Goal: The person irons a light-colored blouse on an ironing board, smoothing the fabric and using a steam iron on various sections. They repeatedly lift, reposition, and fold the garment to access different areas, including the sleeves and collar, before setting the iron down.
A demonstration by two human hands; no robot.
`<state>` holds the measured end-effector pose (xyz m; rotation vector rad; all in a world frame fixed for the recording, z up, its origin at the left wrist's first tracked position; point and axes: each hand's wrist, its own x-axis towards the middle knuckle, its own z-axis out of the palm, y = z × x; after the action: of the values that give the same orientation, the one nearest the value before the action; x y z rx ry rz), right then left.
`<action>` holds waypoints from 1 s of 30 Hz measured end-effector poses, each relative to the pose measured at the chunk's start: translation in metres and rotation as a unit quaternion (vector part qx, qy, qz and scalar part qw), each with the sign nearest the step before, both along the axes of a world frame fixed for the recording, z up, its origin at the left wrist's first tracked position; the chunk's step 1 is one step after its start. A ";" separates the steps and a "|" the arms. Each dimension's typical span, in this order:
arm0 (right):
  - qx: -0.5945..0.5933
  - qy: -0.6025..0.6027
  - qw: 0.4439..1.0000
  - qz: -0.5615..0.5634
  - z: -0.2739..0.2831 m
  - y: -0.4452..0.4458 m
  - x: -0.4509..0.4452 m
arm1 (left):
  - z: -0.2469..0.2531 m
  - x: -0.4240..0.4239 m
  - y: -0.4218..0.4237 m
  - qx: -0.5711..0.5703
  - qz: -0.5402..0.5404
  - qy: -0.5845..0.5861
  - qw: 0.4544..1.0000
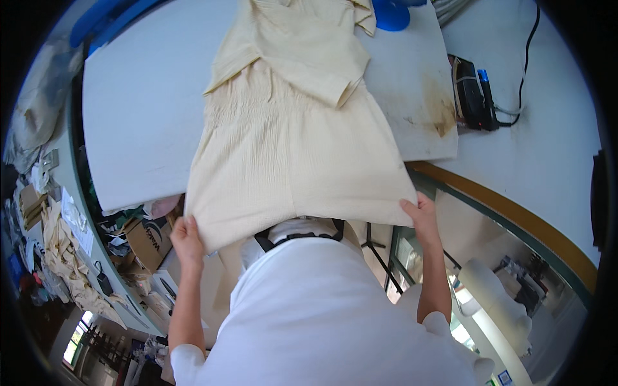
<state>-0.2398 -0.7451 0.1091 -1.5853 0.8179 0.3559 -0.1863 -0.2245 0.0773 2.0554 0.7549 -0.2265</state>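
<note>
A cream crinkled-fabric garment with a gathered waist and a drawstring (pixel 294 164) lies spread before me. Its upper part rests on the white board, while the lower hem hangs past the front edge toward my body. My left hand (pixel 187 241) pinches the left corner of the hem, thumb on top. At the opposite corner, my right hand (pixel 421 214) grips the hem the same way. Between the hands the hem bows upward in the middle. A matching cream top (pixel 309 43) overlaps the waist, its lower edge folded at an angle. The fingers under the cloth are partly hidden.
A white board (pixel 140 130) with brown stains at right supports the clothes. A blue round object (pixel 392 14) sits at the top. Right of the board are a black device (pixel 466 91) and a cable (pixel 524 72). A cardboard box (pixel 147 241) and a cluttered side table (pixel 79 231) stand left.
</note>
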 end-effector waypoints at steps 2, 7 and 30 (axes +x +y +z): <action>-0.043 0.065 0.996 0.049 -0.028 -0.015 -0.035 | -0.043 -0.035 0.002 -0.007 0.002 0.082 0.997; -0.375 -0.018 0.910 0.175 -0.043 0.036 0.059 | -0.041 0.064 -0.029 0.183 -0.186 0.001 0.965; -0.427 -0.059 0.891 0.140 -0.087 0.077 0.247 | -0.070 0.213 -0.070 0.073 -0.072 -0.073 0.992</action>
<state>0.0070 -0.6681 0.0224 -2.5391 0.6791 0.0858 0.0267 -0.2944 0.0075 2.2399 0.5481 -0.1010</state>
